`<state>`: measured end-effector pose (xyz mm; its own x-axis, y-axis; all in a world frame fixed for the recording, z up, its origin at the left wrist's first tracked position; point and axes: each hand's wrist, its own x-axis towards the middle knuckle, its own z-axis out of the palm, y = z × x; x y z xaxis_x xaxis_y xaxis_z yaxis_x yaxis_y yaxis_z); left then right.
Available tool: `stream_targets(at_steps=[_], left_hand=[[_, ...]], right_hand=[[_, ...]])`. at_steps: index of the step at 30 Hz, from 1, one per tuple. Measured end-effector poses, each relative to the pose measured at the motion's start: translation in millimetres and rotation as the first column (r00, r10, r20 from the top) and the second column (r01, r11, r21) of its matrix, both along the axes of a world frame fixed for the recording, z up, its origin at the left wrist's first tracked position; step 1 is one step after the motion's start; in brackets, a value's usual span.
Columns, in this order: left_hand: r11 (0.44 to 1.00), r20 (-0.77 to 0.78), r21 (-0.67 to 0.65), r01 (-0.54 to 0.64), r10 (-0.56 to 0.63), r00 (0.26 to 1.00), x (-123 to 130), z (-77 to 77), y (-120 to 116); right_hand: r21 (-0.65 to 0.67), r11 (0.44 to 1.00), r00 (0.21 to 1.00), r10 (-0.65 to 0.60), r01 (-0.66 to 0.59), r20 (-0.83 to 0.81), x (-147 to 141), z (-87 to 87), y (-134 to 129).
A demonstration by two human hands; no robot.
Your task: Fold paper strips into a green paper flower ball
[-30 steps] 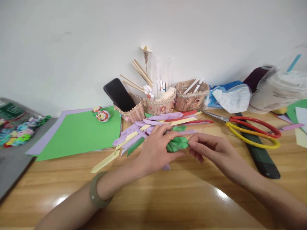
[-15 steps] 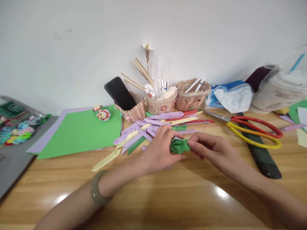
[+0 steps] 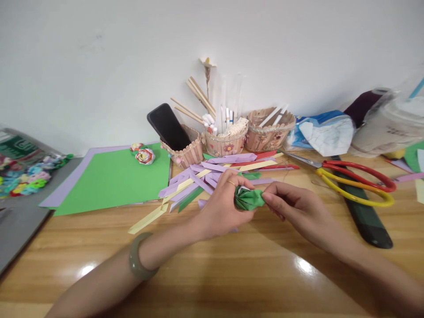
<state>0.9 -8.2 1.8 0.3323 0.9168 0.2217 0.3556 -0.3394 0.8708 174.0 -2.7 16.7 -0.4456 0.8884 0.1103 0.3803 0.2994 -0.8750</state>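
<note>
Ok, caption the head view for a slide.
Left hand and right hand hold a pleated green paper piece, folded paper strips nearby, scissors to the right.

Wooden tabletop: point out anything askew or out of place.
The folded paper strips lie in a loose jumble, pointing different ways. The smartphone looks odd, tilted in the leftmost craft-stick basket. Nothing looks spilled.

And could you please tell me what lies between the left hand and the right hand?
In the head view, a green folded paper bridges them: the left hand holds it, while the right hand pinches its end.
</note>
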Motion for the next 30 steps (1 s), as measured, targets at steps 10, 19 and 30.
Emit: stream_targets(at_steps=[10, 19, 30], left_hand=[[1.000, 0.132, -0.028, 0.005, -0.001, 0.991, 1.2, -0.1, -1.3], [1.000, 0.266, -0.012, 0.023, -0.019, 0.964, 1.5, -8.1, -3.5], [0.896, 0.647, -0.282, 0.342, -0.085, 0.757, -3.0, -11.6, 10.2]], right_hand=[[-0.004, 1.000, 1.000, -0.017, 0.017, -0.009, -2.1, 0.4, -0.6], [-0.014, 1.000, 0.999, -0.025, 0.026, 0.033, -3.2, -0.5, -5.9], [-0.076, 0.956, 0.950, -0.292, 0.285, -0.111, 10.2, 1.5, 5.7]])
